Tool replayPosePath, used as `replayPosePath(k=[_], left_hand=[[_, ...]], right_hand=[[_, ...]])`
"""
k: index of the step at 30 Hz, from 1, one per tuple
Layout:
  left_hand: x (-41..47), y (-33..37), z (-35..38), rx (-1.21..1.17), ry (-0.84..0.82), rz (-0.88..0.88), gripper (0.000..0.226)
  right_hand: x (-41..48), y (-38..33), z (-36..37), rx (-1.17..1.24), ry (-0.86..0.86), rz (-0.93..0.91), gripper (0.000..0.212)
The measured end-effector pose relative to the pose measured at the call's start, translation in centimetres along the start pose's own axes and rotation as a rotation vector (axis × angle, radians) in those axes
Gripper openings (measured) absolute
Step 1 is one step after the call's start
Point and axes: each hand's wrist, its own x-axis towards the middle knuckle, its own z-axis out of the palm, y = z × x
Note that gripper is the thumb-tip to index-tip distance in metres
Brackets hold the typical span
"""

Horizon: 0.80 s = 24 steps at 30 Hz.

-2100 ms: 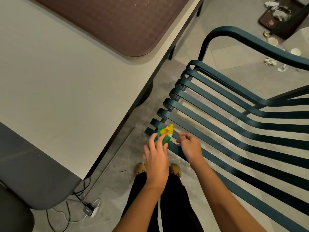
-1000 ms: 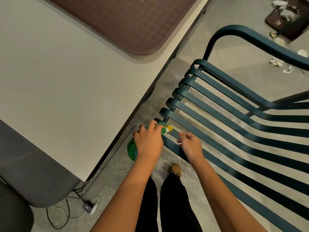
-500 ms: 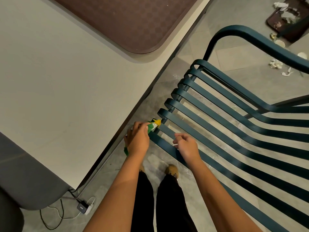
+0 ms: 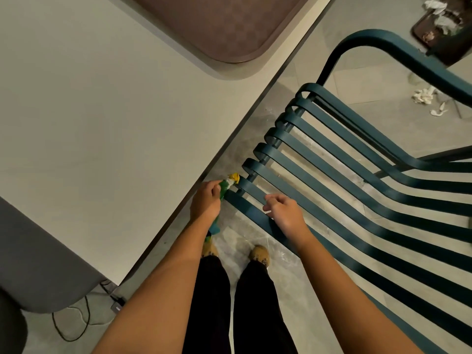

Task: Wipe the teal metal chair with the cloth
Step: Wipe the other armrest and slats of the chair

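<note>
The teal metal chair fills the right half of the view, its slats running from curled front ends down to the lower right. My left hand grips a green and yellow cloth and holds it against the curled end of the nearest slats. A green tail of the cloth hangs below that hand. My right hand hovers over the nearest slat with its fingers loosely curled, holding nothing.
A pale table with a brown mat runs close along the chair's front. A grey seat stands at lower left, with cables on the floor. Crumpled paper and a littered tray lie at far right.
My left hand has carried the cloth leftward from the top of the slat to the slats' curled front ends, and the cloth now hangs below it. My right hand stays near the nearest slat.
</note>
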Motion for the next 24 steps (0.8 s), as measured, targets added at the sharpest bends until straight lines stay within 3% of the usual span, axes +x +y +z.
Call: replayPosePath(k=[3, 6, 11, 18, 24], left_hand=[[-1.4, -0.1, 0.0, -0.095, 0.094, 0.011, 0.031], [-4.2, -0.5, 0.7, -0.1, 0.199, 0.162, 0.03], [-6.3, -0.6, 1.7, -0.11, 0.204, 0.231, 0.031], [-3.7, -0.9, 1.7, -0.078, 0.236, 0.174, 0.03], [-1.4, -1.0, 1.2, -0.096, 0.132, 0.035, 0.03]], right_hand=[[0.1, -0.2, 0.1, -0.008, 0.002, -0.011, 0.023], [0.1, -0.2, 0.3, -0.007, 0.019, -0.007, 0.025], [-0.1, -0.2, 0.4, -0.016, 0.049, -0.018, 0.027], [0.1, -0.1, 0.7, -0.068, 0.048, -0.039, 0.028], [0.5, 0.4, 0.8, -0.058, 0.052, -0.045, 0.028]])
